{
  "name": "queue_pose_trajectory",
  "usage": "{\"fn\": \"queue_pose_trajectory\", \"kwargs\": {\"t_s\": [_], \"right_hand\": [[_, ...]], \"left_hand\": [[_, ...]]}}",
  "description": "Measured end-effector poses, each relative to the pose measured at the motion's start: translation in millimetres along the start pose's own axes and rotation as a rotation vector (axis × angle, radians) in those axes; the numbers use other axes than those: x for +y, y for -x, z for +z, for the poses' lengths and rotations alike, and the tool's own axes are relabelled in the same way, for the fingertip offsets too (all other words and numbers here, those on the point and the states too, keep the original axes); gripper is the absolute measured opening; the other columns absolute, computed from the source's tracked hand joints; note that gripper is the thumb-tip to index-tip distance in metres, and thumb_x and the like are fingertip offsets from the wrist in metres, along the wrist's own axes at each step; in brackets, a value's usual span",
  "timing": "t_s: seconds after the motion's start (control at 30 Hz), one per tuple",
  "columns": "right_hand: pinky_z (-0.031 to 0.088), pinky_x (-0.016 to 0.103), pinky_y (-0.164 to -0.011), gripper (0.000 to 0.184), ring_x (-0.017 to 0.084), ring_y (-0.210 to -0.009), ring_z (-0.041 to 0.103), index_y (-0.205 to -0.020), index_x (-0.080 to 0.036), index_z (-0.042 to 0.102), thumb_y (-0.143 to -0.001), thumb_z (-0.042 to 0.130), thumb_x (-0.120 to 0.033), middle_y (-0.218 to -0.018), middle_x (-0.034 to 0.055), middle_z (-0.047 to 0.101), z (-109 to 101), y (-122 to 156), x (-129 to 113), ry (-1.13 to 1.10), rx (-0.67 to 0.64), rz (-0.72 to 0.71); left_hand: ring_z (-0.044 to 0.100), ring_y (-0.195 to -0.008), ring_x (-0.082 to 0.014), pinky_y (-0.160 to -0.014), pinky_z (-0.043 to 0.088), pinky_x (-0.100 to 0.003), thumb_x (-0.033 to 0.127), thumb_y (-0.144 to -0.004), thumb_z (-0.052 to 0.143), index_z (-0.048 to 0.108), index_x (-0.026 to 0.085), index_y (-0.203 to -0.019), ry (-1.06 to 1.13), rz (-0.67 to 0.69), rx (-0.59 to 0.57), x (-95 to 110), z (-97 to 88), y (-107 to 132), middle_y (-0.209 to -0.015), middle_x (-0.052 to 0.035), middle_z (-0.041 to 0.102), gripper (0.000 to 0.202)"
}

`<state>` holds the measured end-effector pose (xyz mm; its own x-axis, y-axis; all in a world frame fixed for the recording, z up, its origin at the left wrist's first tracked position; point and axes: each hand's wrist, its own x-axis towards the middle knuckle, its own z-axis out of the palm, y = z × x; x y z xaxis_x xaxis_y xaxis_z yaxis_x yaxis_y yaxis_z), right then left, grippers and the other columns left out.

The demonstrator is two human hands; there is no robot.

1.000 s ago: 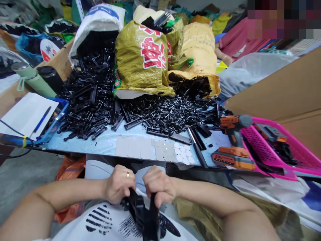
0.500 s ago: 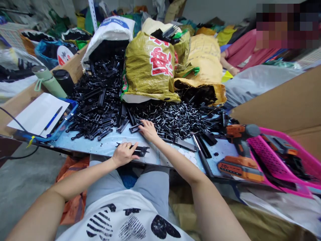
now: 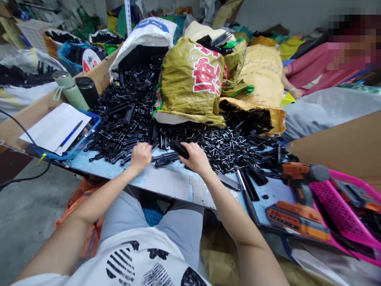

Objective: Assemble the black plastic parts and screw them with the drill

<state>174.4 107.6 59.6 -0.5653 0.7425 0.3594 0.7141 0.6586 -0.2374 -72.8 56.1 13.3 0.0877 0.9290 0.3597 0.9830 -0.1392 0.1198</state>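
Observation:
My right hand (image 3: 195, 158) is closed round a black plastic part (image 3: 180, 149) at the near edge of a pile of small black pegs with pale tips (image 3: 226, 145). My left hand (image 3: 140, 155), a ring on one finger, reaches into a heap of long black plastic strips (image 3: 119, 119); its fingers are curled down on a strip, and what they grip is hidden. A long black strip (image 3: 165, 159) lies on the blue tabletop (image 3: 98, 169) between the two hands.
Yellow and white sacks (image 3: 190, 83) spill parts at the back. A paper pad with a pen (image 3: 56, 127) and two bottles (image 3: 71, 91) stand left. An orange drill (image 3: 294, 174) and pink basket (image 3: 342, 206) sit right. Another person in pink (image 3: 312, 67) sits beyond.
Both hands moved from my lap up onto the table, then further into the piles. The right hand has picked up a black part; the left has left the strip it pressed on.

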Motion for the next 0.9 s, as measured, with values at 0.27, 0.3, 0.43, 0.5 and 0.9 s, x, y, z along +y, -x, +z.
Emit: {"fn": "queue_pose_trajectory", "kwargs": {"t_s": [0.27,0.3,0.43,0.5,0.9], "right_hand": [[0.043,0.035,-0.075,0.037,0.025,-0.087,0.056,-0.121,-0.014,0.051,-0.089,0.048,-0.032,-0.096,0.0123,0.06,36.0,53.7,-32.6,0.074,-0.121,0.091],[0.044,0.035,-0.076,0.041,0.025,-0.088,0.056,-0.125,-0.015,0.049,-0.091,0.046,-0.037,-0.096,0.0119,0.06,38.6,60.1,-37.3,0.033,-0.121,0.074],[0.046,0.037,-0.079,0.046,0.023,-0.091,0.057,-0.133,-0.02,0.044,-0.094,0.038,-0.043,-0.103,0.0104,0.058,43.4,77.5,-49.9,-0.274,-0.12,0.179],[0.048,0.036,-0.079,0.046,0.02,-0.088,0.059,-0.135,-0.022,0.042,-0.095,0.035,-0.044,-0.108,0.0094,0.058,44.4,77.8,-54.6,-0.516,-0.105,0.3],[0.053,0.029,-0.06,0.054,0.011,-0.057,0.055,-0.139,-0.024,0.041,-0.09,0.045,-0.048,-0.087,0.003,0.063,39.8,76.4,-63.0,-1.041,-0.065,0.382]], "left_hand": [[0.05,-0.097,-0.0352,-0.077,0.042,-0.045,0.032,-0.083,0.047,0.058,0.01,-0.095,-0.217,-0.353,-0.257,-58.4,-31.6,66.2,-0.099,-0.0199,0.058,0.027],[0.051,-0.098,-0.0348,-0.079,0.041,-0.046,0.03,-0.083,0.047,0.058,0.011,-0.094,-0.19,-0.343,-0.232,-57.8,-32.1,71.4,-0.098,-0.0191,0.059,0.024],[0.052,-0.109,-0.0287,-0.092,0.04,-0.043,0.03,-0.083,0.051,0.054,0.015,-0.092,0.197,-0.242,0.092,-43.6,-29.9,77.5,-0.107,-0.0151,0.06,0.017],[0.056,-0.106,-0.0236,-0.091,0.044,-0.037,0.033,-0.085,0.051,0.052,0.016,-0.095,0.467,-0.173,0.216,-23.6,-26.6,74.3,-0.109,-0.0124,0.061,0.02],[0.059,-0.095,-0.0206,-0.085,0.048,-0.033,0.033,-0.091,0.046,0.052,0.014,-0.129,0.781,0.016,-0.084,64.8,-25.4,57.0,-0.101,-0.0108,0.061,0.042]]}}
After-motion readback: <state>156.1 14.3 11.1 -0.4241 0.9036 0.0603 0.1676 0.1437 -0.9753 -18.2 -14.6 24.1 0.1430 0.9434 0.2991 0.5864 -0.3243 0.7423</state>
